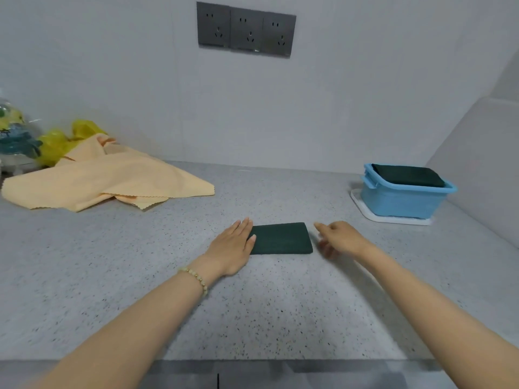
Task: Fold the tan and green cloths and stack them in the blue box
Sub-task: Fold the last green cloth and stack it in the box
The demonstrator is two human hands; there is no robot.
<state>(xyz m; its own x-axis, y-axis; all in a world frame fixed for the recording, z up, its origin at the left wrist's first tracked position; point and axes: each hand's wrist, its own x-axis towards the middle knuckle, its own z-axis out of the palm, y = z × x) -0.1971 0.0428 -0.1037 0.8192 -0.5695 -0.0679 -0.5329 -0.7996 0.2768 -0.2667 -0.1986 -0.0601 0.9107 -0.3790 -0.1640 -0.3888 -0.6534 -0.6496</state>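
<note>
two green cloths [280, 238], one tan cloth [106, 178], one blue box [404, 200].

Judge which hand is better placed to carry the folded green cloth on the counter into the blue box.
Probably the right hand: it hovers open beside the folded green cloth's right edge, on the same side as the blue box. The left hand lies flat on the cloth's left edge, farther from the box.

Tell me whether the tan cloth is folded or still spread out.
Not folded. The tan cloth lies loose and rumpled at the far left of the counter, corners overlapping unevenly, untouched by either hand.
</note>
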